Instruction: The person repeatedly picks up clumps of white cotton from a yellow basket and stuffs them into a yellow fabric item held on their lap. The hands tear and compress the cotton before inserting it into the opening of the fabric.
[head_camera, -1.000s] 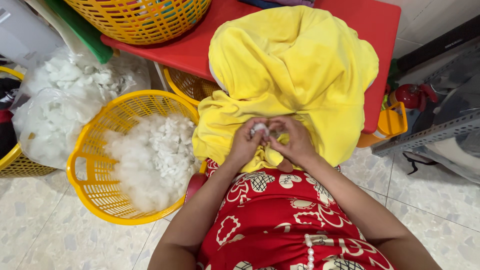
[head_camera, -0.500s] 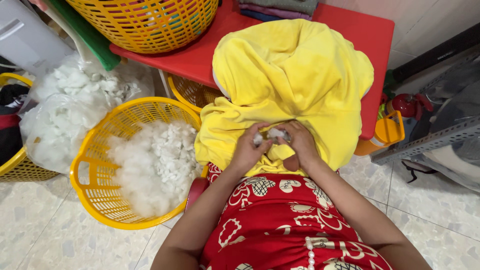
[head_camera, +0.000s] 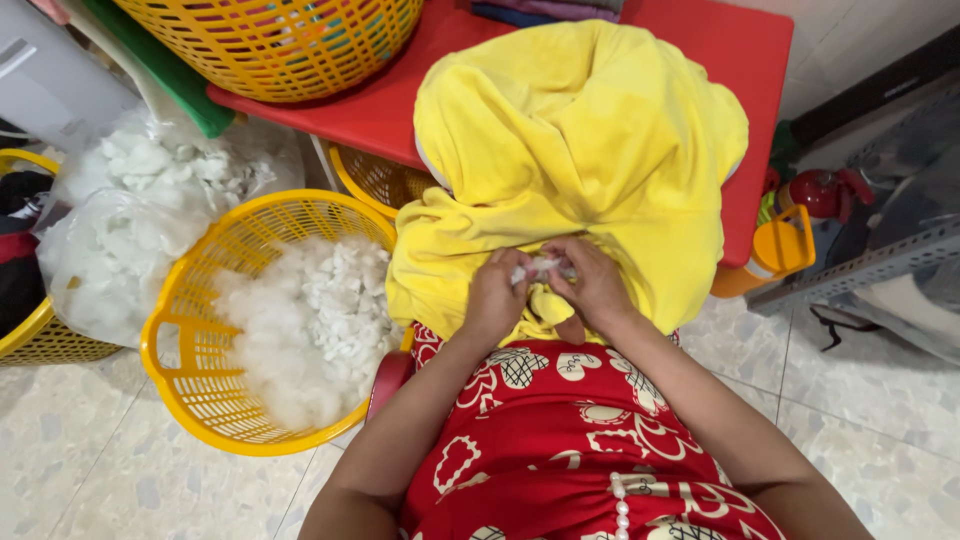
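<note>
In the lap: a yellow plush cover (head_camera: 575, 160) hangs from the red worktop (head_camera: 400, 110) down onto the red patterned dress (head_camera: 560, 440).
Left hand (head_camera: 495, 300): grip pinched on a small wad of white stuffing (head_camera: 535, 268) — pressed against the cover's lower edge.
Right hand (head_camera: 592, 285): grip closed on the same wad, fingertips meeting the left hand's.
Floor, left: a yellow basket (head_camera: 190, 360) holding white stuffing — just beside the knee.
Further left: a clear bag of stuffing (head_camera: 120, 220).
Worktop, far edge: another yellow basket (head_camera: 270, 45).

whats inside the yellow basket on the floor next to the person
The yellow basket holds loose white stuffing, heaped toward its right side. The bottom beneath the heap is covered, so anything under it cannot be seen.
</note>
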